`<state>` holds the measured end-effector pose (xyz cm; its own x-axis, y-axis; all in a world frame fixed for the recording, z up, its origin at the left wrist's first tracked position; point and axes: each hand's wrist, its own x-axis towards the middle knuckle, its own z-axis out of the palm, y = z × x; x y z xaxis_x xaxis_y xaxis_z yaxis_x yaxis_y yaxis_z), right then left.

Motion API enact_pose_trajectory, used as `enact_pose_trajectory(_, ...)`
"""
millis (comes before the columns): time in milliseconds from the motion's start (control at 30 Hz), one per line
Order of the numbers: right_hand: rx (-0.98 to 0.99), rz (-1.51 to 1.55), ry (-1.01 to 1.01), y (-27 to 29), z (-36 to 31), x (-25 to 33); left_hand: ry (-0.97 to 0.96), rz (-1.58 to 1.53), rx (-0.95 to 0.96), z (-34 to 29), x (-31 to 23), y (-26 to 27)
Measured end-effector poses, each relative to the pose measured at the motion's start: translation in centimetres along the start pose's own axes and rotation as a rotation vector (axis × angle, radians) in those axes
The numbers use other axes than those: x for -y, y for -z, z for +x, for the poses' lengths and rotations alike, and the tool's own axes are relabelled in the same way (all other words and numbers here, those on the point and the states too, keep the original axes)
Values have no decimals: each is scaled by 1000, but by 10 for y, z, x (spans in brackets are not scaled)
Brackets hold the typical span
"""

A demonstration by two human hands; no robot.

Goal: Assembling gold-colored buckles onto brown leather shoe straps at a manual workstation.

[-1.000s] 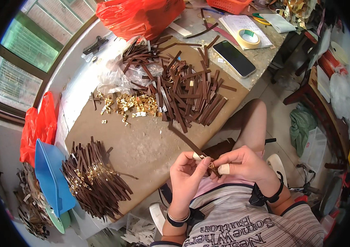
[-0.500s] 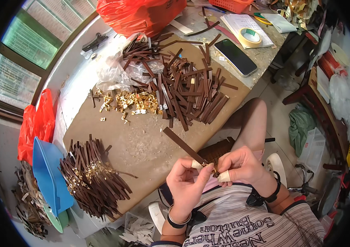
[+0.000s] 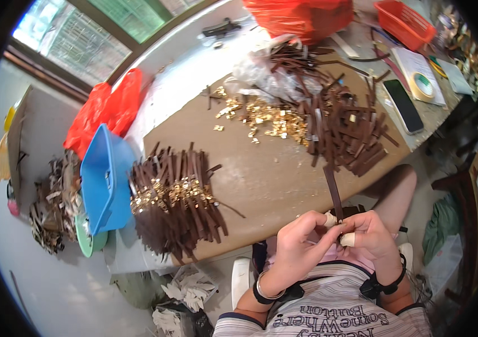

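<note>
A broad pale tabletop [image 3: 171, 92] ran along beneath the window, and from where I stood I could see a large brown sheet [image 3: 244, 174] covering much of it. A bulging red plastic bag [image 3: 300, 21] sat at the back, with a tangled pile of dark brown flat strips [image 3: 345, 132] nearer the person. Over on the left lay a denser heap of brown strips bearing gold fittings [image 3: 174, 208], just beside an open blue plastic bin [image 3: 104, 180]. The left hand [image 3: 306, 238] was bent nearly closed, its thumb and wrapped forefinger pinching one dark brown strip [image 3: 333, 191]; the right hand [image 3: 371, 236] was curled in against it, thumb and fingers pinched at the strip's near end, where the detail was too small to tell. That strip slanted from the fingertips across the tabletop's front edge, its far end near the tangled pile. Smallest were the shiny gold metal pieces [image 3: 275, 119], scattered left of that pile.
</note>
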<state>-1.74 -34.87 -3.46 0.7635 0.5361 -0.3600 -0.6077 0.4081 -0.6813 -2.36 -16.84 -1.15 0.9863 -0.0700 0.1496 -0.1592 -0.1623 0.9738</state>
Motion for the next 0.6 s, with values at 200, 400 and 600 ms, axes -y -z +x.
enact_pose_trajectory(200,93,-289,66,-34,44,-9,85,142,-300,-2,-1,44)
enact_pose_trajectory(400,-104,-1122,665,-53,117,16,114,661,-718,-1,14,184)
enact_pose_trajectory(600,-328,-1907,935,-48,201,38,27,931,-855,3,5,205)
